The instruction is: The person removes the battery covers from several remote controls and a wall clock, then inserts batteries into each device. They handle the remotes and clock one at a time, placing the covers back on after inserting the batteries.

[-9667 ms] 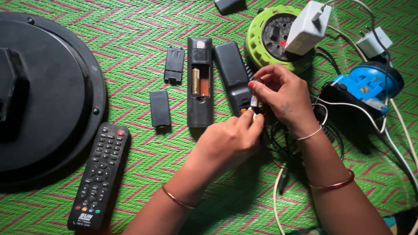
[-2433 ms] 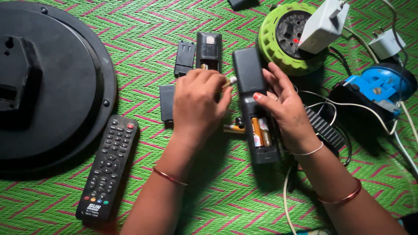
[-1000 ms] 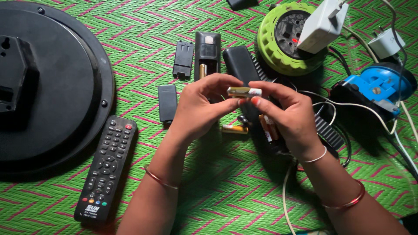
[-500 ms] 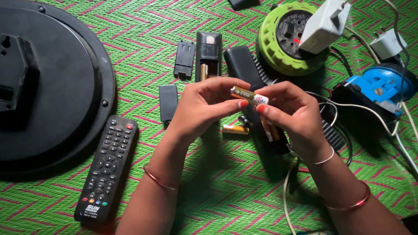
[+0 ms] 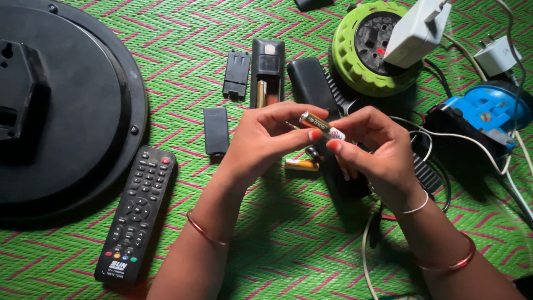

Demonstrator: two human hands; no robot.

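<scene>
Battery (image 5: 322, 125) held between both hands above the green mat (image 5: 183, 33): left hand (image 5: 261, 139) pinched on its gold end, right hand (image 5: 377, 147) on its white end. Judged step: battery being checked and turned. Next move calls for matching polarity to a slot. Slim cylinder, tilted. 1 spare battery (image 5: 300, 164) lies below, beside open remote (image 5: 266, 72).

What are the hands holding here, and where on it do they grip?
One small gold and white battery, held between both hands: left hand fingers at its gold end, right hand fingers at its white end.
</scene>
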